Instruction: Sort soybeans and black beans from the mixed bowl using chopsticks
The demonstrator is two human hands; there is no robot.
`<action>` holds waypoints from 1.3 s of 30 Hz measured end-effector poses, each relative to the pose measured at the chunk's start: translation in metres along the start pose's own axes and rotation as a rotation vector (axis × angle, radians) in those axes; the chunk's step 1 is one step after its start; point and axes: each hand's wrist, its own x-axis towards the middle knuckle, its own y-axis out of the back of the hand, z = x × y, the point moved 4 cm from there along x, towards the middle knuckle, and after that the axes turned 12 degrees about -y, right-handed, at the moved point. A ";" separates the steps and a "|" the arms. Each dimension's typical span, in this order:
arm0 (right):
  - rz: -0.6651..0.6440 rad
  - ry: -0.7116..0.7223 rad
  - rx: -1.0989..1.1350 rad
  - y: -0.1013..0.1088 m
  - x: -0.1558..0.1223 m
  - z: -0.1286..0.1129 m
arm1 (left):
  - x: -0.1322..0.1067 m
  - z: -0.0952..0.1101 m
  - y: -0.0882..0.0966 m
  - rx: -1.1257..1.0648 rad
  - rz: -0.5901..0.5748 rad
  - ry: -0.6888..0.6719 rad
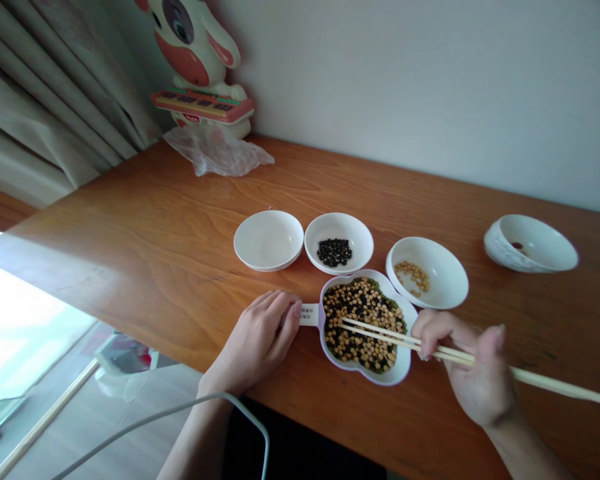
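Observation:
My left hand (265, 337) is closed around the handle of a white, lilac-rimmed, scalloped dish (404, 368) near the table's front edge. Mixed beans (363, 317), tan, black and some green, fill the dish. My right hand (473, 367) grips a pair of pale chopsticks (455, 353), their tips resting among the beans at the left of the dish. Whether a bean sits between the tips I cannot tell. Behind the dish stand a white bowl with black beans (334, 252), a bowl with a few tan beans (413, 277) and a bare white bowl (269, 241).
Farther right is another white bowl (530, 244) with a small reddish thing inside. A cow-shaped toy keyboard (203, 103) and a crumpled plastic bag (225, 155) occupy the back left corner. A grey cable (180, 407) crosses before my left forearm. The wall (430, 87) borders the wooden table (145, 267).

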 end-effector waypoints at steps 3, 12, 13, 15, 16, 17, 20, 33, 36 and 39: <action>0.005 0.008 0.015 -0.001 0.001 0.000 | 0.000 0.000 0.000 0.001 0.002 0.001; -0.023 0.006 0.000 -0.004 0.001 -0.007 | 0.000 -0.001 0.000 0.003 -0.003 0.003; -0.033 0.003 -0.006 -0.005 0.001 -0.007 | 0.000 -0.001 0.000 0.003 -0.004 0.002; -0.045 0.001 -0.012 -0.005 0.001 -0.005 | 0.000 -0.001 0.000 0.004 -0.005 0.002; -0.049 0.002 -0.013 -0.005 0.001 -0.004 | -0.001 -0.001 0.000 0.004 -0.004 0.004; -0.049 0.002 -0.013 -0.005 0.001 -0.004 | -0.001 -0.001 0.000 0.003 -0.005 0.004; -0.052 -0.002 -0.006 -0.004 -0.001 -0.002 | -0.001 -0.001 -0.001 0.003 -0.008 0.002; -0.030 -0.005 0.004 -0.001 0.000 0.001 | 0.000 0.000 0.000 0.015 0.014 -0.008; -0.033 -0.047 -0.014 0.002 0.000 -0.002 | 0.000 0.000 0.000 0.011 0.014 -0.009; -0.035 -0.145 0.027 0.008 0.000 -0.003 | 0.000 0.000 0.001 0.006 0.014 -0.006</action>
